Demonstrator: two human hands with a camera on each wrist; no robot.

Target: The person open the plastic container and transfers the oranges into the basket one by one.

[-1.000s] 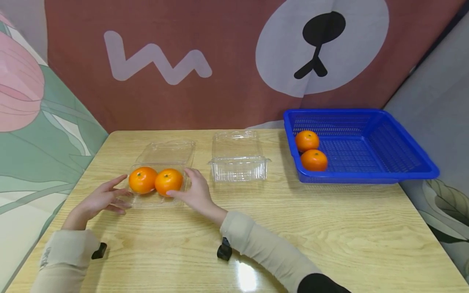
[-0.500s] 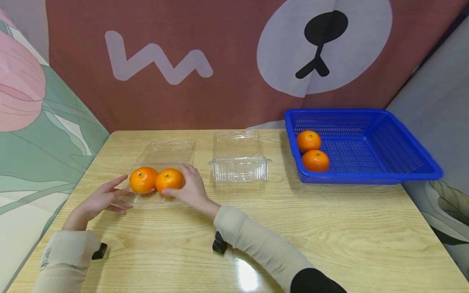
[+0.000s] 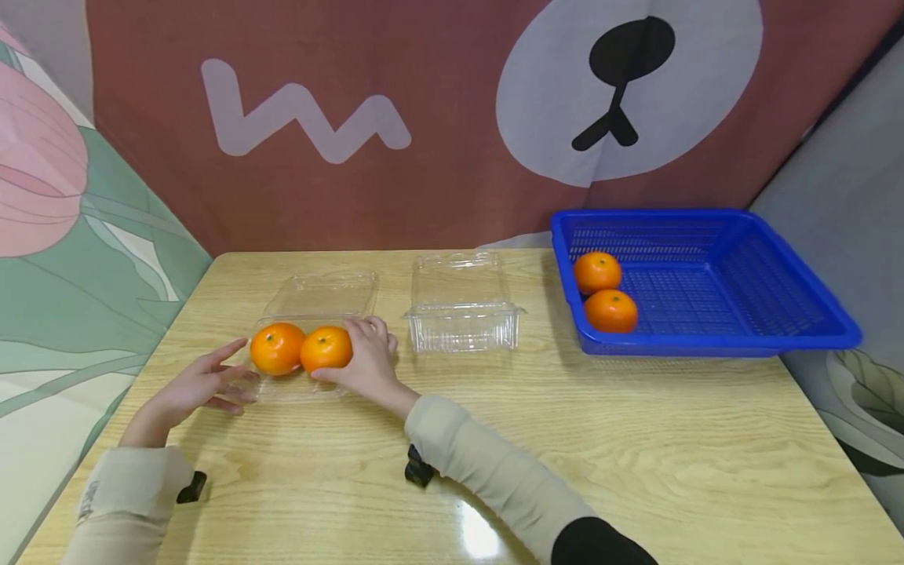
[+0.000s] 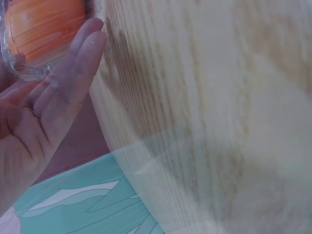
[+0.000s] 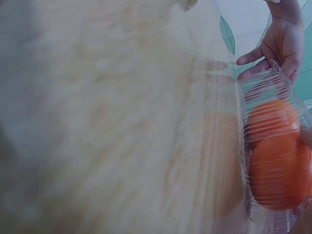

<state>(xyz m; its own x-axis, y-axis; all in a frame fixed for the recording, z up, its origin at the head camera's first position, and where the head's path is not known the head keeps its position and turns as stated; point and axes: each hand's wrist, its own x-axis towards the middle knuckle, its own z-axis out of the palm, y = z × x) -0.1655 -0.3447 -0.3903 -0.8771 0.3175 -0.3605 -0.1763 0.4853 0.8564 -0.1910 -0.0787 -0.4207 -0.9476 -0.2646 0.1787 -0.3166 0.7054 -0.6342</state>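
Observation:
Two oranges sit side by side in a clear plastic clamshell box [image 3: 304, 390] at the left of the table, its lid [image 3: 321, 294] folded back. My right hand [image 3: 369, 361] holds the right orange [image 3: 326, 348], thumb at its front and index finger at its upper right side. The left orange [image 3: 277, 348] lies against it. My left hand [image 3: 194, 386] is at the box's left side, fingers extended and spread. In the left wrist view, the left hand's fingers [image 4: 73, 80] are right at the clear wall. The right wrist view shows both oranges through the ribbed wall [image 5: 265, 141].
A second clear clamshell box [image 3: 462, 328] stands with its lid up, right of the first. At the back right is a blue plastic basket [image 3: 706, 339] with two oranges [image 3: 610, 311] in its left end. A printed cloth [image 3: 452, 196] hangs behind the table.
My right hand has shifted slightly left and closed in around the right orange. The left hand and both boxes have stayed in place.

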